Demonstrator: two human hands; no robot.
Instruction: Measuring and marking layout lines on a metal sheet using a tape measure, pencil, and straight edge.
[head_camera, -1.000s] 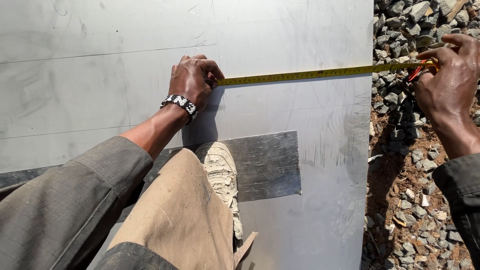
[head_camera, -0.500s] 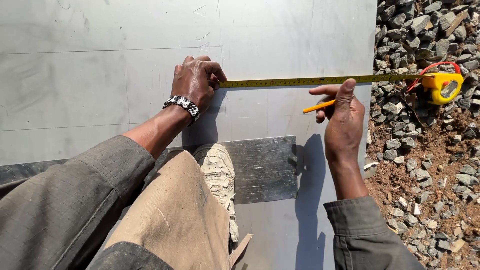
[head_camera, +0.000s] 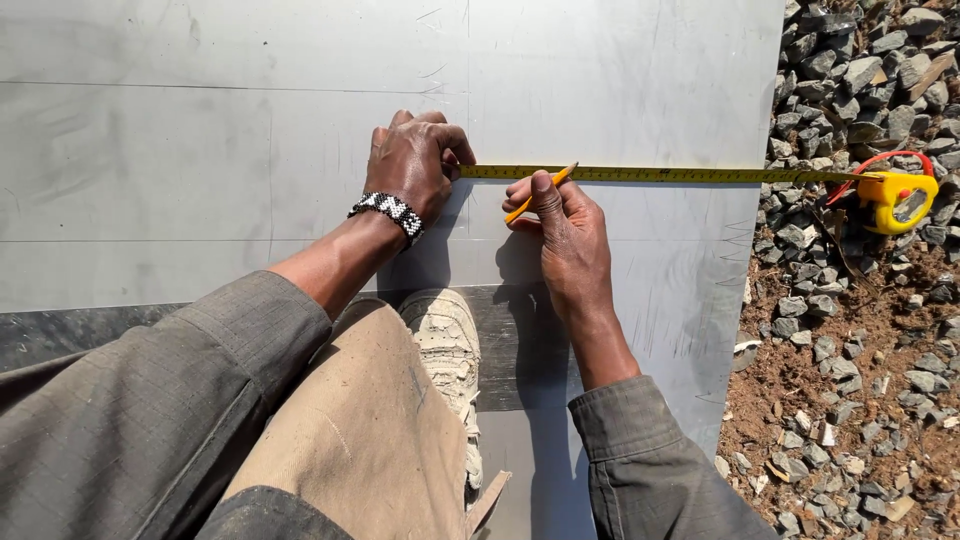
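1. Landmark: the yellow tape blade (head_camera: 660, 174), stretched flat across a large grey metal sheet (head_camera: 200, 180); everything below is placed relative to it.
2. Left hand (head_camera: 415, 165) sits at the blade's left end, fingers curled down and pressing that end onto the sheet; judged to be anchoring the blade so it cannot slide; a black-and-white beaded wristband (head_camera: 387, 211) lies just behind the hand.
3. Right hand (head_camera: 565, 225) lies just below the blade, a little right of the left hand; it is closed in a writing grip on a yellow pencil (head_camera: 540, 193), whose tip points up to the blade's lower edge, apparently touching the sheet there; the heel of the hand rests on the metal, likely for steadiness.
4. Yellow tape case (head_camera: 900, 200) with a red loop lies at the blade's far right end, off the sheet on the gravel (head_camera: 850, 80); its weight seems to keep the blade taut.
5. Below the blade, a dusty boot (head_camera: 445, 345) stands on the sheet, a tan trouser leg (head_camera: 360, 440) above it; probably holding the sheet down.
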